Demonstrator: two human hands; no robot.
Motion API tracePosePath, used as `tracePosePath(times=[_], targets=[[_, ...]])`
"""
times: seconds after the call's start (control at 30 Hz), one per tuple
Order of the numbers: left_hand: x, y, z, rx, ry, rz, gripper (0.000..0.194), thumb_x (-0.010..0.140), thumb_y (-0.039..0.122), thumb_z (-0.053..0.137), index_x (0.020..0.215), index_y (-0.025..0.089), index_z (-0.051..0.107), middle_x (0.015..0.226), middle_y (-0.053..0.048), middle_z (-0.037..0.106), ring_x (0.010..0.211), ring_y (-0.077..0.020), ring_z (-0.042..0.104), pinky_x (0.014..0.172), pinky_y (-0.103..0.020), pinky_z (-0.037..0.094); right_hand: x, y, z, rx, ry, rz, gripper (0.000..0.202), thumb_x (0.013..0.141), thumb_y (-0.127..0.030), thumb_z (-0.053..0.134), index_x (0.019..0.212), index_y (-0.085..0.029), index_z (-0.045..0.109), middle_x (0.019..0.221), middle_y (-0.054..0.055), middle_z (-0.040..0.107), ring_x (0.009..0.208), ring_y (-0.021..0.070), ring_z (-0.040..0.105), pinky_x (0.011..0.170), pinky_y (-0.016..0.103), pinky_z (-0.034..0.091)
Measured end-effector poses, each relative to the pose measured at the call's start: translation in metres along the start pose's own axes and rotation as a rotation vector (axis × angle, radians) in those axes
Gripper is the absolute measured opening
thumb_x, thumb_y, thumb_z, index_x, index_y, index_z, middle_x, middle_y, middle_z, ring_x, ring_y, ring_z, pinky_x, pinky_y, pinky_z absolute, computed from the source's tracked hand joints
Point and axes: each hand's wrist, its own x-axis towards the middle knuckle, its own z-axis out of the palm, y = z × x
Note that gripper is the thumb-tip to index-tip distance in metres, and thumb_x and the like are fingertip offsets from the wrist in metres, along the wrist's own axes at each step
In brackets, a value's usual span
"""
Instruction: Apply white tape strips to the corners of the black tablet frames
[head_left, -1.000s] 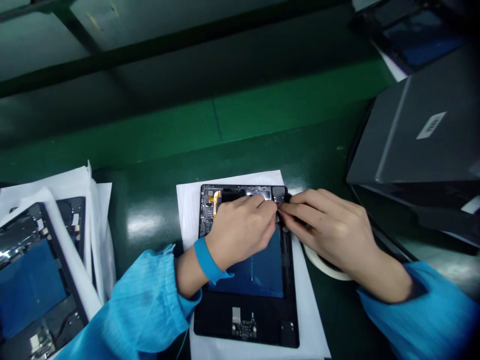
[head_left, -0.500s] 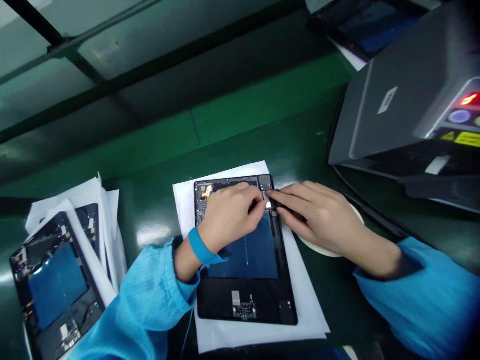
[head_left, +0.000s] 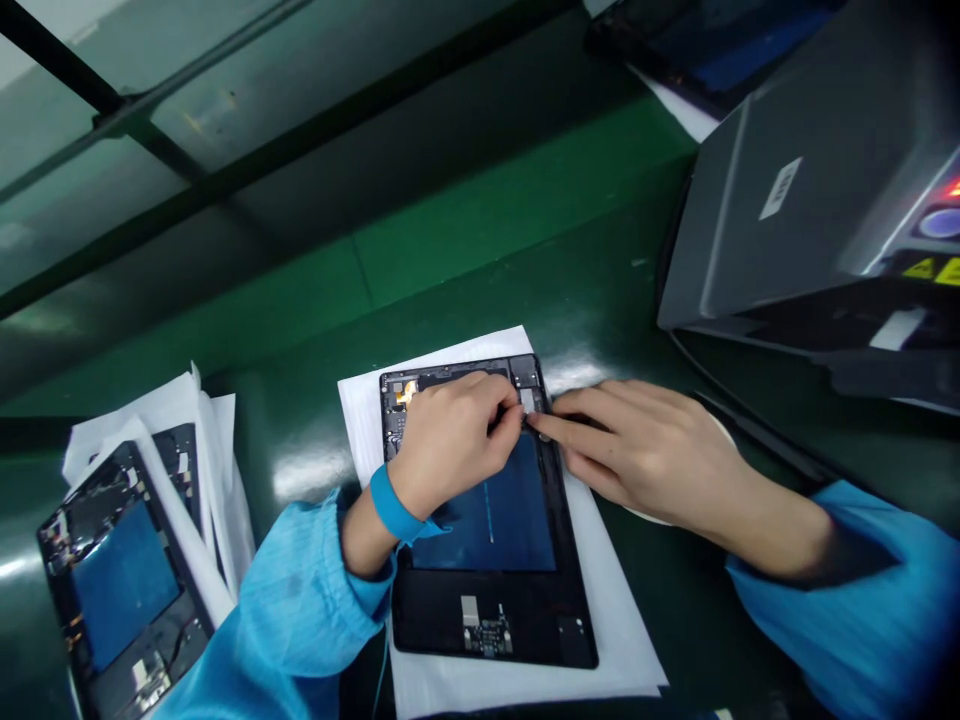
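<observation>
An opened black tablet (head_left: 525, 615) with a blue battery panel (head_left: 487, 515) lies on white sheets (head_left: 622, 640). My left hand (head_left: 459, 430), with a blue wrist strap (head_left: 394, 505), is over its upper part, thumb and index finger pinched near the upper right corner; whatever is between the fingertips is too small to make out. From the right, my right hand (head_left: 645, 450) reaches in, index fingertip touching the tablet beside the left fingertips, just below a small silvery part (head_left: 527, 400). Its other fingers lie close together at the tablet's right edge.
More opened tablets (head_left: 124, 590) with white sheets (head_left: 225, 480) are stacked at the left. A grey machine (head_left: 757, 200) with a lit display stands at the right, its cable (head_left: 750, 410) running along the green bench (head_left: 300, 350). Another tablet (head_left: 720, 50) lies behind it.
The right index fingertip has shifted slightly down the tablet's right side, and the left fingertips have moved down a little too. The camera view has shifted slightly.
</observation>
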Motion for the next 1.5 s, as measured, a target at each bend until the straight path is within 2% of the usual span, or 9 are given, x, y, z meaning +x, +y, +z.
tracePosePath(times=[0.37, 0.53, 0.77, 0.9, 1.03, 1.1, 1.17, 1.33, 1.5], targets=[[0.0, 0.0, 0.001, 0.019, -0.001, 0.009, 0.013, 0.09, 0.022, 0.056, 0.079, 0.019, 0.063, 0.07, 0.002, 0.06, 0.063, -0.0139, 0.057, 0.057, -0.027, 0.035, 0.0, -0.004, 0.001, -0.145, -0.041, 0.066, 0.023, 0.087, -0.017, 0.057, 0.106, -0.019, 0.07, 0.087, 0.003, 0.069, 0.074, 0.0175, 0.057, 0.067, 0.034, 0.04], [0.0, 0.0, 0.001, 0.034, -0.003, 0.015, 0.012, 0.089, 0.021, 0.056, 0.08, 0.019, 0.063, 0.07, 0.002, 0.06, 0.065, -0.014, 0.058, 0.058, -0.027, 0.037, -0.002, -0.005, 0.002, -0.111, 0.026, 0.037, 0.023, 0.088, -0.015, 0.055, 0.106, -0.017, 0.07, 0.087, 0.004, 0.07, 0.071, 0.016, 0.057, 0.065, 0.032, 0.04], [0.0, -0.001, 0.001, 0.045, 0.011, 0.024, 0.01, 0.088, 0.023, 0.058, 0.08, 0.02, 0.063, 0.071, 0.003, 0.061, 0.063, -0.0136, 0.057, 0.057, -0.027, 0.035, 0.001, -0.001, 0.007, -0.077, -0.006, 0.06, 0.023, 0.087, -0.015, 0.055, 0.105, -0.019, 0.07, 0.086, 0.003, 0.069, 0.072, 0.0171, 0.058, 0.066, 0.032, 0.041], [0.002, 0.002, 0.001, 0.107, 0.016, 0.028, 0.01, 0.089, 0.026, 0.06, 0.082, 0.02, 0.063, 0.072, 0.002, 0.061, 0.065, -0.0147, 0.058, 0.058, -0.027, 0.035, 0.003, -0.004, -0.009, -0.098, 0.023, 0.078, 0.021, 0.088, -0.016, 0.055, 0.104, -0.019, 0.07, 0.087, 0.003, 0.07, 0.075, 0.0163, 0.06, 0.068, 0.032, 0.045], [0.006, 0.001, 0.0, 0.194, 0.028, 0.035, 0.014, 0.092, 0.026, 0.055, 0.081, 0.019, 0.062, 0.073, 0.0, 0.062, 0.065, -0.0161, 0.058, 0.056, -0.027, 0.031, -0.038, -0.007, -0.053, -0.225, 0.236, 0.152, 0.044, 0.077, -0.011, 0.068, 0.12, -0.019, 0.066, 0.09, 0.006, 0.071, 0.081, 0.0195, 0.063, 0.079, 0.035, 0.052], [0.008, 0.0, -0.001, 0.218, 0.03, 0.031, 0.015, 0.092, 0.027, 0.054, 0.081, 0.02, 0.062, 0.072, 0.0, 0.062, 0.063, -0.0165, 0.057, 0.054, -0.028, 0.028, -0.076, -0.001, -0.075, -0.45, 0.387, 0.242, 0.066, 0.068, -0.009, 0.076, 0.131, -0.019, 0.061, 0.085, 0.008, 0.069, 0.072, 0.0214, 0.062, 0.073, 0.037, 0.053], [0.009, 0.0, -0.002, 0.228, 0.02, 0.018, 0.016, 0.092, 0.028, 0.053, 0.081, 0.021, 0.062, 0.07, 0.0, 0.061, 0.061, -0.0168, 0.057, 0.053, -0.028, 0.027, -0.116, 0.012, -0.091, -0.767, 0.496, 0.291, 0.072, 0.063, -0.013, 0.082, 0.132, -0.022, 0.062, 0.084, 0.01, 0.07, 0.068, 0.0242, 0.063, 0.064, 0.038, 0.049], [0.01, 0.002, -0.005, 0.234, 0.019, -0.015, 0.017, 0.092, 0.029, 0.052, 0.08, 0.021, 0.062, 0.07, 0.0, 0.061, 0.064, -0.0176, 0.058, 0.055, -0.027, 0.029, -0.169, 0.042, -0.096, -0.885, 0.321, 0.419, 0.07, 0.073, -0.026, 0.079, 0.139, -0.025, 0.054, 0.092, 0.013, 0.074, 0.078, 0.0294, 0.069, 0.068, 0.038, 0.049], [0.008, 0.003, -0.006, 0.21, 0.016, -0.014, 0.018, 0.092, 0.03, 0.052, 0.081, 0.02, 0.062, 0.071, 0.0, 0.061, 0.066, -0.0172, 0.058, 0.056, -0.027, 0.029, -0.168, 0.048, -0.102, -0.827, 0.43, 0.456, 0.064, 0.073, -0.023, 0.079, 0.133, -0.022, 0.058, 0.1, 0.016, 0.073, 0.085, 0.0312, 0.07, 0.074, 0.037, 0.051]])
